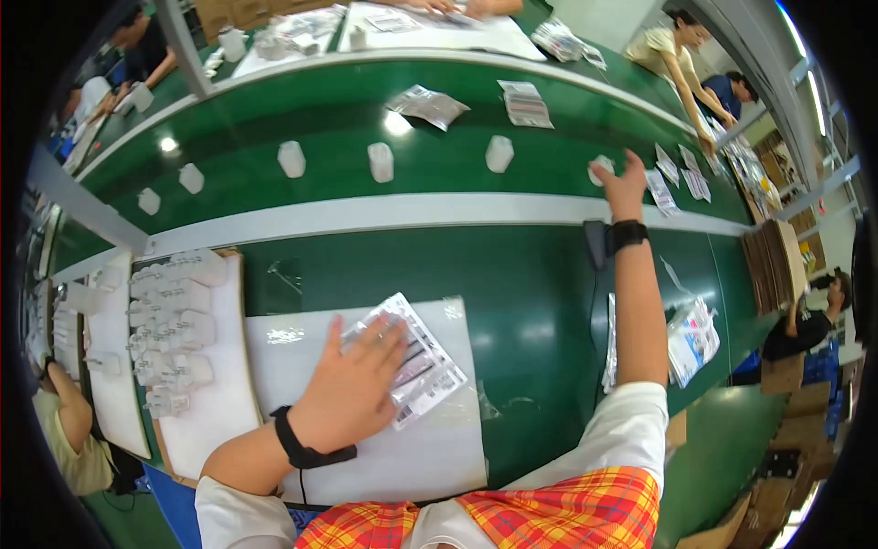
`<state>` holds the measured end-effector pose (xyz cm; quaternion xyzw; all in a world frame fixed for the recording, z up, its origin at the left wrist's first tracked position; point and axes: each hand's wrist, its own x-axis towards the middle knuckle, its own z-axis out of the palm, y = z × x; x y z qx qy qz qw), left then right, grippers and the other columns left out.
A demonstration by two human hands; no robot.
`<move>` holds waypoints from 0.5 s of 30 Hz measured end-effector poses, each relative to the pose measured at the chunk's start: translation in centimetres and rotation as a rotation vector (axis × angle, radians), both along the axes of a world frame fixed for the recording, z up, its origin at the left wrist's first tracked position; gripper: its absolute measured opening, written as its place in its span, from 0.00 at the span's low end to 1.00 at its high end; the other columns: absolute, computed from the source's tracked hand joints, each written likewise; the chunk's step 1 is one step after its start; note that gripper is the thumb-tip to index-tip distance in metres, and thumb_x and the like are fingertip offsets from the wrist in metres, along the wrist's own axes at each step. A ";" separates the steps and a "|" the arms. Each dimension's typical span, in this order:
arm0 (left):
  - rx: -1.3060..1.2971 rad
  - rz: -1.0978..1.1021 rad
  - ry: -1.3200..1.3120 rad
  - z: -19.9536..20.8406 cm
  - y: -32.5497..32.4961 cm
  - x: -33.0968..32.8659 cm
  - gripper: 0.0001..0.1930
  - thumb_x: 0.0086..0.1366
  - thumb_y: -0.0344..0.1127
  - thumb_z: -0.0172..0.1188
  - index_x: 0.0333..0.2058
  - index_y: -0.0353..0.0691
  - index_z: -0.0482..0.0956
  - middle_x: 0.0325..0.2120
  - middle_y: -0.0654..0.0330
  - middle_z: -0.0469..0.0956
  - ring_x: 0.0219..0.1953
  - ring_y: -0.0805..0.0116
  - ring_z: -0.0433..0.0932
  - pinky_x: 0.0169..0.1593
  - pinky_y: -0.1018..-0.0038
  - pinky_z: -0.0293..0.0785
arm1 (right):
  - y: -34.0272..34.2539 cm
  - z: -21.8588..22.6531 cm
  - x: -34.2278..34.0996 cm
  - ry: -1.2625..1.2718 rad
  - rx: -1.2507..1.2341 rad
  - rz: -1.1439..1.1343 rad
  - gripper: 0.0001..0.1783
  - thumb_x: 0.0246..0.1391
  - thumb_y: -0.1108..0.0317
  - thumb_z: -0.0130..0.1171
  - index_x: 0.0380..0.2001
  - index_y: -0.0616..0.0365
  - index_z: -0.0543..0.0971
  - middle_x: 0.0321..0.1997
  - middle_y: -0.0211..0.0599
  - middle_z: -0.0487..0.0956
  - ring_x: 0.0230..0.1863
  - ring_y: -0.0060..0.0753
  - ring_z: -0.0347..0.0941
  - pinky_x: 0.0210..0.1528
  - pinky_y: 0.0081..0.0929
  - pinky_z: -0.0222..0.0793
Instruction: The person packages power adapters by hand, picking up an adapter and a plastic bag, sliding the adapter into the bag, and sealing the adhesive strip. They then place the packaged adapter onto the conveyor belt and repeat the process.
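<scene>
My left hand (358, 377) lies flat, fingers stretched, on a clear and white printed plastic bag (437, 384). The bag rests on a white work mat (412, 457). Further out, my right hand (624, 189) reaches over the green conveyor belt (439, 169), its thumb and fingers apart. Right at those fingers is a white plug adapter (601, 168), partly covered by them; whether they touch it is unclear. More white adapters stand along the belt to the left, among them one adapter (499, 154) and another adapter (381, 162).
White plug adapters (174, 320) stand packed on a board at left. Filled bags (526, 104) lie on the belt's far side. A pale metal rail (412, 212) separates belt from bench. A stack of printed bags (692, 343) lies at right. Co-workers sit around the line.
</scene>
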<state>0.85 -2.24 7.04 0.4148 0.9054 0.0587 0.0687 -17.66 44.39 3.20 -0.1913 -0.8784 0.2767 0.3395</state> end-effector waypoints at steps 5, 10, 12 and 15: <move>0.237 0.060 -0.060 -3.4 1.6 0.2 0.30 0.53 0.38 0.62 0.55 0.31 0.74 0.59 0.45 0.70 0.61 0.49 0.69 0.67 0.49 0.57 | 11.8 -8.7 -4.3 -0.112 -0.232 -0.223 0.52 0.43 0.52 0.74 0.66 0.61 0.60 0.59 0.51 0.73 0.55 0.50 0.74 0.59 0.39 0.71; 0.231 0.122 0.024 -3.3 1.9 0.1 0.24 0.53 0.33 0.60 0.50 0.30 0.75 0.54 0.45 0.74 0.56 0.49 0.73 0.63 0.55 0.65 | 1.6 -3.3 -1.6 0.512 -1.145 0.270 0.23 0.60 0.62 0.56 0.57 0.57 0.68 0.50 0.43 0.76 0.48 0.42 0.77 0.47 0.35 0.77; 0.195 0.068 0.294 -4.1 2.4 0.2 0.25 0.52 0.33 0.61 0.50 0.31 0.75 0.53 0.49 0.74 0.56 0.50 0.72 0.62 0.57 0.67 | 0.0 -2.7 1.8 0.377 -1.153 0.620 0.26 0.61 0.62 0.54 0.60 0.57 0.66 0.53 0.41 0.74 0.49 0.39 0.75 0.48 0.33 0.75; 0.209 0.089 0.225 -5.8 1.5 0.1 0.23 0.52 0.31 0.60 0.49 0.32 0.75 0.53 0.48 0.74 0.56 0.49 0.72 0.61 0.57 0.68 | -13.2 1.9 10.3 0.116 -1.104 0.862 0.30 0.57 0.69 0.58 0.62 0.57 0.63 0.55 0.38 0.73 0.51 0.33 0.73 0.51 0.29 0.73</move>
